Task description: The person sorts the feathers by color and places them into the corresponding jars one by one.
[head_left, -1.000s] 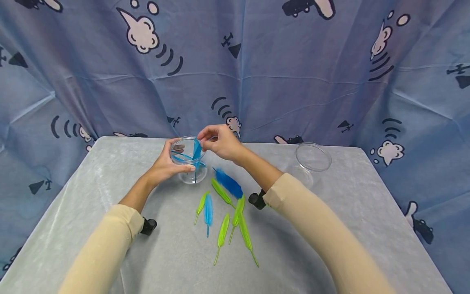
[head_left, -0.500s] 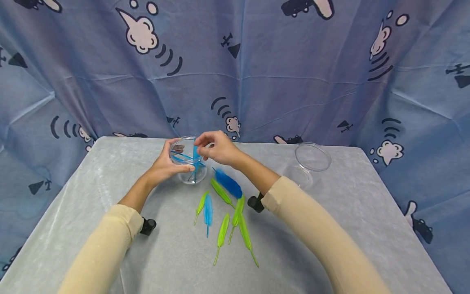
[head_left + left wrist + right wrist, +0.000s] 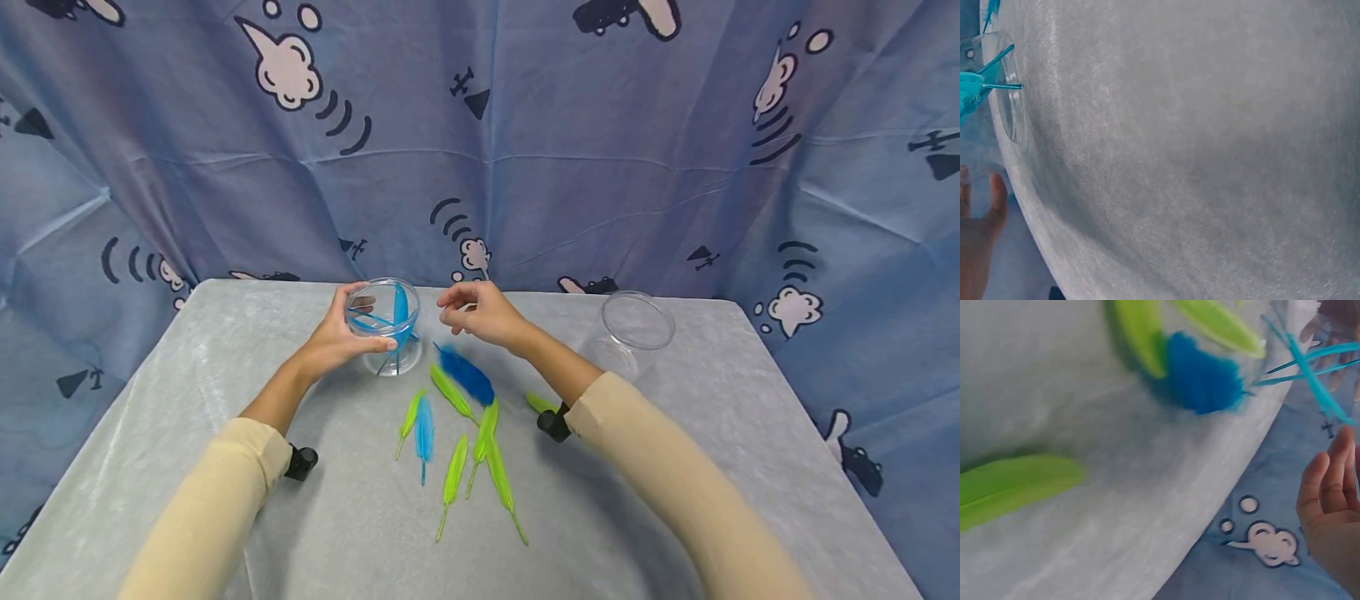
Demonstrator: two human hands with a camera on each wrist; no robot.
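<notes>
My left hand grips a clear jar from its left side, thumb across the front. Inside, several blue feathers lean and cross; their quills show through the wall in the left wrist view. To the right of the jar, my right hand hovers above the table with loosely bent fingers and nothing visible in them. Below it lie a dark blue fluffy feather, a light blue feather and several green feathers. Another green feather is partly hidden by the right wrist's camera.
A second clear jar stands at the back right of the grey-covered table. Behind the table's far edge hangs a blue patterned curtain.
My right hand has let go of a blue feather, now in the jar, and moved right, away from the rim. A green feather shows by the right wrist. The left hand stays put.
</notes>
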